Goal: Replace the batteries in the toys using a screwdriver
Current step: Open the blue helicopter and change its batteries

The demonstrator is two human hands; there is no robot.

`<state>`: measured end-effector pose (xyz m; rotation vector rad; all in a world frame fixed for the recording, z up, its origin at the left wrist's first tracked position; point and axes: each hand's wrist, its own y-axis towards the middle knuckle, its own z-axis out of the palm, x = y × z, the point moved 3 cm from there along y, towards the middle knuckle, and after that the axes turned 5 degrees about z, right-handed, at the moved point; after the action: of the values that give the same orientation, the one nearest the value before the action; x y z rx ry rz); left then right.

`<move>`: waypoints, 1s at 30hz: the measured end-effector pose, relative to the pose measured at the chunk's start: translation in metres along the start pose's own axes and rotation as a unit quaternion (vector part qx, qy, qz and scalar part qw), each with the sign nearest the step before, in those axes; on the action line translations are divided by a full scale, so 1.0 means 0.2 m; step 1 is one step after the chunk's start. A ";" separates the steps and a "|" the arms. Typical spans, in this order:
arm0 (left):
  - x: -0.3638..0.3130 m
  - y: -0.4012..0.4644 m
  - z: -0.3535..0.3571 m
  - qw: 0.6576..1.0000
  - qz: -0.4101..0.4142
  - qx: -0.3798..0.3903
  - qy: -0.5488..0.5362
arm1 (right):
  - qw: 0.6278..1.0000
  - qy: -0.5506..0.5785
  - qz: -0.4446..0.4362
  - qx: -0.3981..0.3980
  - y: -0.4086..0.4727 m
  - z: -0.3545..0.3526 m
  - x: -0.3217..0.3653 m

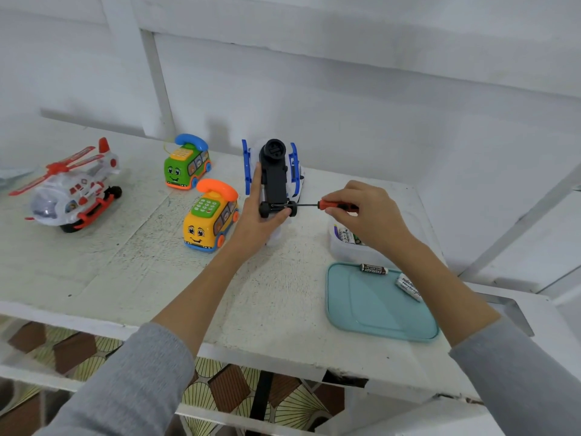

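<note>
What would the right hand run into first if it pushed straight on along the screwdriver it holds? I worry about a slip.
Probably the left hand, whose fingers wrap the upturned blue-and-white toy's black underside right at the red-handled screwdriver tip; depth is unclear.

Two bare forearms come up from the bottom of the frame, each in a grey knit sleeve — the left sleeve (125, 382) at lower left, the right sleeve (522, 372) at lower right — both pushed back, leaving wrists and hands uncovered.
</note>
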<state>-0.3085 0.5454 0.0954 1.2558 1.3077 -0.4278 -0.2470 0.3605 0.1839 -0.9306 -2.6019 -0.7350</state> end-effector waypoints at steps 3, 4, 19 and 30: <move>0.00 0.00 0.00 1.000 0.004 0.000 0.011 | 0.998 -0.055 -0.012 -0.006 0.01 -0.03 0.04; 0.00 0.00 0.00 1.000 0.007 0.000 0.013 | 0.997 -0.075 -0.024 -0.009 0.02 -0.04 0.05; -0.01 0.01 0.01 1.000 0.012 -0.017 -0.009 | 0.965 -0.160 -0.205 -0.019 0.11 -0.11 0.38; 0.00 0.01 0.02 1.000 0.011 -0.012 -0.010 | 0.987 -0.078 -0.139 -0.034 0.08 -0.09 0.29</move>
<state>-0.3053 0.5428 0.0953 1.2413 1.2787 -0.4063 -0.2779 0.3912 0.2287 -0.6727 -2.9000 -0.8568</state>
